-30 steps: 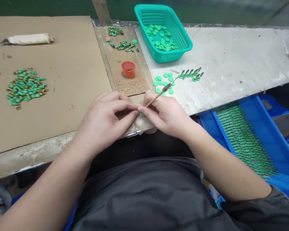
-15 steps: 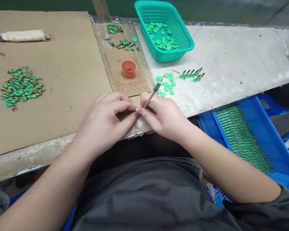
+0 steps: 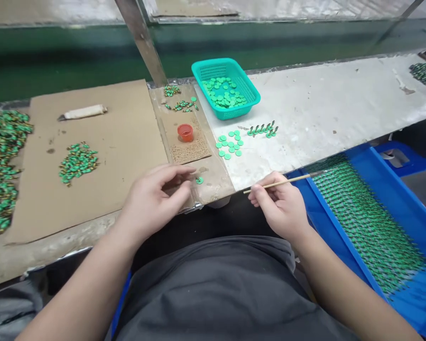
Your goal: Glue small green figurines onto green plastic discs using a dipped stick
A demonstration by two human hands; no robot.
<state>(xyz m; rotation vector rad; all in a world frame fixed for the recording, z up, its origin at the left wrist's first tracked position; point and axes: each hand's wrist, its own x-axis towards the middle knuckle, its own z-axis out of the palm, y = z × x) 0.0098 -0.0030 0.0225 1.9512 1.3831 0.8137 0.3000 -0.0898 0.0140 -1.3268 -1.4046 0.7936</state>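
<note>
My left hand (image 3: 158,196) rests near the table's front edge, thumb and forefinger parted, with nothing seen between them. Just beyond its fingertips a small green disc with a tiny figure (image 3: 199,180) stands on the brown board. Further right, at the front edge, my right hand (image 3: 280,203) is closed around a thin brush (image 3: 287,181), whose wooden handle lies nearly level across the fingers. Loose green discs (image 3: 231,144) are spread on the white surface, beside several figures standing on discs (image 3: 262,130). A small red cup (image 3: 185,133) sits on the brown board.
A teal basket (image 3: 253,97) holds more discs. Loose green figures lie in a small pile (image 3: 78,162) on cardboard (image 3: 131,142) and in a large heap (image 3: 2,170) at left. A cloth-wrapped tool (image 3: 85,112) lies behind. Blue trays (image 3: 408,222) with rows of figures stand lower right.
My hands have parted: the right has moved right with the brush, now tilted level. A disc with a figure now stands beside my left fingers. The view has tipped up, showing more background.
</note>
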